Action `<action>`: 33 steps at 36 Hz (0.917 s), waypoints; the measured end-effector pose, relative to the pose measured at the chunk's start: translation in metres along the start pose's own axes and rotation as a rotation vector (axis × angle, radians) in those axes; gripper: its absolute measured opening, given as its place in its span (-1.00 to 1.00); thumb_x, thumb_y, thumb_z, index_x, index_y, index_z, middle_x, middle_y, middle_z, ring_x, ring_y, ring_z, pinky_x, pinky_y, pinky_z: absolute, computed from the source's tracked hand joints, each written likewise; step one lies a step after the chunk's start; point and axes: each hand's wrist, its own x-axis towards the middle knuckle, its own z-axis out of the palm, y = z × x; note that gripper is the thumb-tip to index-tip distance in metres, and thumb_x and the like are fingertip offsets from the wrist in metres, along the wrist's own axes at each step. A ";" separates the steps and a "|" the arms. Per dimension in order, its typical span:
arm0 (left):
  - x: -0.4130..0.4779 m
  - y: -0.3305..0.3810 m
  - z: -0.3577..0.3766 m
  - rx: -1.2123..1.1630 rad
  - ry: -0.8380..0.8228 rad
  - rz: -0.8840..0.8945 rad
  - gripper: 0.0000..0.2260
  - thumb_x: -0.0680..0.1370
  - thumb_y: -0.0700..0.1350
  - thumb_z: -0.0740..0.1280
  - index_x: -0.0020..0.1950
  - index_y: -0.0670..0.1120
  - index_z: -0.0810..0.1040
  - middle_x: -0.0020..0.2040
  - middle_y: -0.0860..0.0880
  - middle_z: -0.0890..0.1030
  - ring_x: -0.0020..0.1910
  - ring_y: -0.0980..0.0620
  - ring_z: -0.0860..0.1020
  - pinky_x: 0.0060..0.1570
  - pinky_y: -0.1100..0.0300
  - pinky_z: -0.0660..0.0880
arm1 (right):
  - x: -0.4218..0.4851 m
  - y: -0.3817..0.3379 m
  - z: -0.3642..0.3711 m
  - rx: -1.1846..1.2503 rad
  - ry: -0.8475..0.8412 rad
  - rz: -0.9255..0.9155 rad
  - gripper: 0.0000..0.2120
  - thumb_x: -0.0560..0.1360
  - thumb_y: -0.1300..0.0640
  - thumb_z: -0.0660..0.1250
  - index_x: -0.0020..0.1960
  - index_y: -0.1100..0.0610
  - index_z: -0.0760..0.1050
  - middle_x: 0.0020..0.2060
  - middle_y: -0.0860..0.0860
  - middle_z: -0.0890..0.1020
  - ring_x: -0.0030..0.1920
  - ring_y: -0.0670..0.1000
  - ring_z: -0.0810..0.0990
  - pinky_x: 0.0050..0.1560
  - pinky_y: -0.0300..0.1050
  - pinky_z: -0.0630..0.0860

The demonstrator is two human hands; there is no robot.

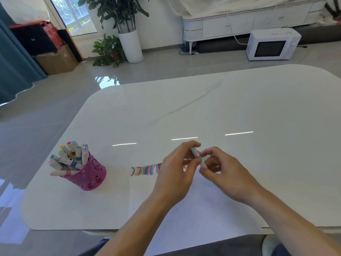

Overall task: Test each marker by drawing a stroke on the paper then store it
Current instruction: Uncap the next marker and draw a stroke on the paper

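Both hands meet over a sheet of paper (184,209) on a white table (239,108), sharing one white marker (195,152): the left hand (175,170) curls its fingers round the upper end, and the right hand (227,172) pinches the lower end. A row of coloured strokes (144,170) lines the paper's 12 o'clock edge. At the hands' 9 o'clock stands a pink holder (90,176) crowded with markers (70,159).

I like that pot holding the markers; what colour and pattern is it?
The pot is pink with a lacy cut-out pattern; the head view shows it.
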 end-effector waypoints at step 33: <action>0.004 -0.017 0.018 0.416 -0.177 0.159 -0.74 0.58 -0.11 0.19 0.00 -0.06 0.69 -0.23 0.07 0.58 -0.31 0.15 0.42 -0.28 0.34 0.34 | 0.000 0.010 -0.016 -0.709 0.018 -0.035 -0.50 0.62 -0.35 0.11 -0.18 0.04 0.46 -0.37 -0.05 0.55 -0.35 -0.01 0.46 -0.36 -0.14 0.31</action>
